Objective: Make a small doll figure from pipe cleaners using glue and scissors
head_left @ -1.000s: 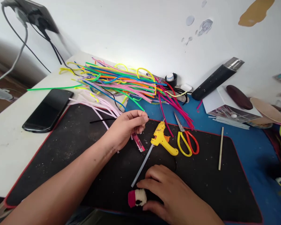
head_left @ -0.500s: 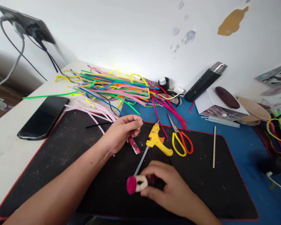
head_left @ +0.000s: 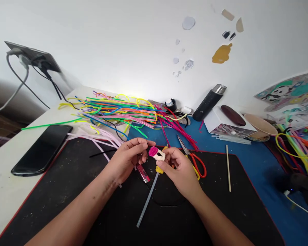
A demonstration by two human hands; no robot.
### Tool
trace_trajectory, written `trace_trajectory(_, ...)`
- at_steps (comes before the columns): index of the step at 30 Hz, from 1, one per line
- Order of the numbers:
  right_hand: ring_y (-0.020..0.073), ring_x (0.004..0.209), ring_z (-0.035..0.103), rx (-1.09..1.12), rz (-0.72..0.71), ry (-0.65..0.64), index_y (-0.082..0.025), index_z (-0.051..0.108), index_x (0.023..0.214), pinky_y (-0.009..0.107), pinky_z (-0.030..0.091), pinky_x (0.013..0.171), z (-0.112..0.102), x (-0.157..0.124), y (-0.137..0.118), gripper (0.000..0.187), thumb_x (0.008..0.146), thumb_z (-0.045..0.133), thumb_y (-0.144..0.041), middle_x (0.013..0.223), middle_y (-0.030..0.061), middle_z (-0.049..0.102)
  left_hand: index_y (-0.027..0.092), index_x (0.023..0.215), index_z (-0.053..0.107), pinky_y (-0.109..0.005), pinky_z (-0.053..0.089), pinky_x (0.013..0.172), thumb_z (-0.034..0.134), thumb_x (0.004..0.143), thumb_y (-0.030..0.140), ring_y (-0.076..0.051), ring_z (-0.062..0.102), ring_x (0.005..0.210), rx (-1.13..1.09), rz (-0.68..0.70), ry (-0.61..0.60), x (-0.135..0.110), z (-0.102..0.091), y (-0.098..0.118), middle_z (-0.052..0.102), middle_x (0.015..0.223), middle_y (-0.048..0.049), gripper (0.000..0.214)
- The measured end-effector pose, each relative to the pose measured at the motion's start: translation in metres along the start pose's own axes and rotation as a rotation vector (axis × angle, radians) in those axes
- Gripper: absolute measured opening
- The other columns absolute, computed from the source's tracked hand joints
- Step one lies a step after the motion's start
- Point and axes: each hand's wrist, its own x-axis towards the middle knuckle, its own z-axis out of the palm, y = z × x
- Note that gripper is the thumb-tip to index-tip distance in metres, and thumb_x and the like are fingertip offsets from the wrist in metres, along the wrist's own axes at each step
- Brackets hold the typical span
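Observation:
My right hand (head_left: 181,169) pinches a small figure piece of cream and magenta pipe cleaner (head_left: 160,156) between thumb and fingers. Its magenta end faces my left hand (head_left: 129,159), whose thumb and fingers are drawn together close beside it. Whatever the left fingers hold is too small to make out. Behind the right hand lies a yellow glue gun, mostly hidden, with a long translucent glue stick (head_left: 147,201) jutting toward me. A pink lighter (head_left: 144,174) lies between the hands. Scissors (head_left: 200,165) with red and yellow handles are partly covered by my right hand.
Colourful pipe cleaners (head_left: 123,111) are heaped at the back. A black phone (head_left: 42,148) lies at left, a thin wooden stick (head_left: 228,167) at right on the black mat (head_left: 66,205). A dark flask (head_left: 207,104) leans by a white box (head_left: 213,119) near the wall.
My right hand has lifted the pipe cleaner piece up and away from me, close to my left hand. It now covers most of the glue gun. The view has tilted up.

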Motion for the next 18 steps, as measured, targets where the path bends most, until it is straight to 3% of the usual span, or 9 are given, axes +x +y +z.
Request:
trace_trajectory(3,0.0158,0.066,0.056,-0.03,-0.02,-0.011,-0.023,0.062,0.1,0.029,0.047,0.063,0.002,0.007,-0.003,0.03,0.083,0.08,-0.04,0.072,-0.0049,0.058,0.015,0.075,0.065,-0.019,0.041,0.05,0.09,0.076,0.032,-0.005,0.052,0.053,-0.012,0.026,0.012,-0.001,0.0,0.001,0.079,0.103,-0.0094,0.03)
trace_trajectory(6,0.0156,0.065,0.055,-0.062,-0.05,-0.01,-0.024,0.061,0.103,0.029,0.045,0.062,0.005,0.015,0.0,0.028,0.084,0.078,-0.034,0.071,-0.0063,0.057,0.015,0.078,0.067,-0.02,0.043,0.052,0.089,0.078,0.032,-0.006,0.055,0.055,-0.002,0.048,0.003,0.0,-0.003,0.001,0.078,0.113,-0.0112,0.028)
trace_trajectory(18,0.015,0.065,0.054,-0.105,-0.117,0.032,-0.026,0.055,0.106,0.028,0.044,0.064,0.014,0.017,0.013,0.027,0.086,0.072,-0.028,0.072,-0.0076,0.054,0.015,0.084,0.069,-0.02,0.049,0.062,0.087,0.082,0.031,-0.008,0.059,0.063,0.024,0.081,0.001,0.003,-0.009,-0.006,0.078,0.11,-0.0088,0.024)
